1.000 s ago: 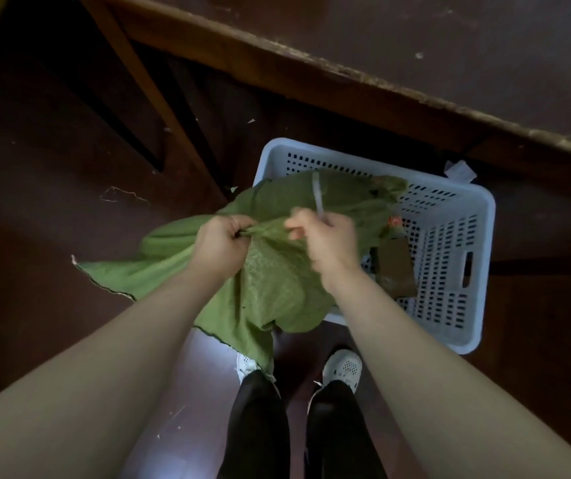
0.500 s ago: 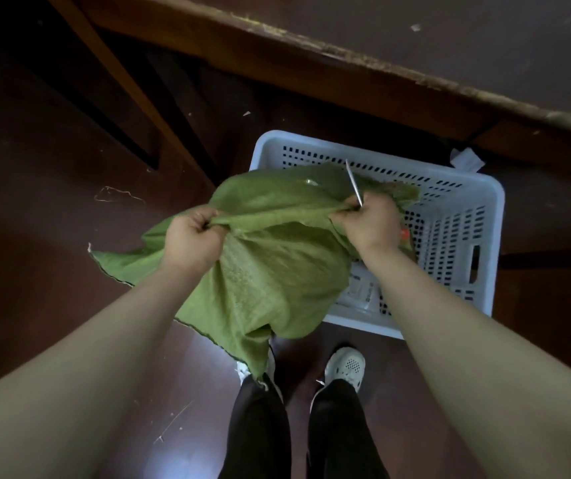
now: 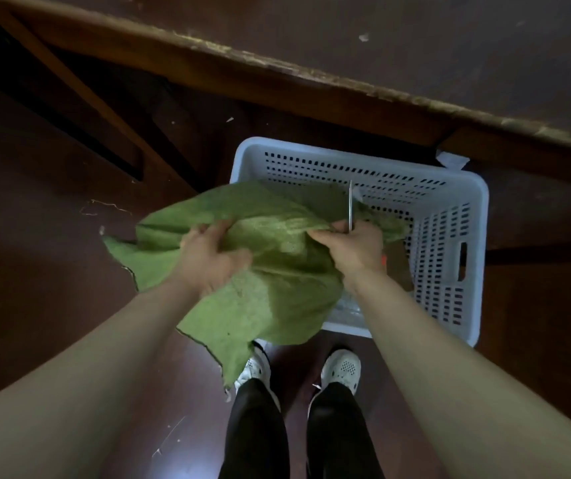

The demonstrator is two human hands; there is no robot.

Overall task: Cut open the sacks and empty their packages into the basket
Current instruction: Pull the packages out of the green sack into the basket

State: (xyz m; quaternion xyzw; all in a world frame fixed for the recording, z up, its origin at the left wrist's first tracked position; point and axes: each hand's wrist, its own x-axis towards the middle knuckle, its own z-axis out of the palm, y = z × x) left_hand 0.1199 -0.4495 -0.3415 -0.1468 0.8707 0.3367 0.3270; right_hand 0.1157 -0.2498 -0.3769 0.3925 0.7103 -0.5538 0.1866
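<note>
A limp green woven sack hangs between my hands over the near left corner of a white perforated plastic basket on the floor. My left hand grips the sack's left part. My right hand pinches the sack's top edge and also holds a thin metal blade that points up and away. Inside the basket a brown package and a clear-wrapped package show partly beside the sack; the rest of the contents are hidden.
A dark wooden table with a worn edge runs across the top, its leg and brace at the left. The basket sits under its edge. My white shoes stand just in front of the basket on the dark reddish floor.
My hands have spread apart along the sack's top edge, the right one shifting right over the basket with the blade. The sack has been pulled wider and flatter.
</note>
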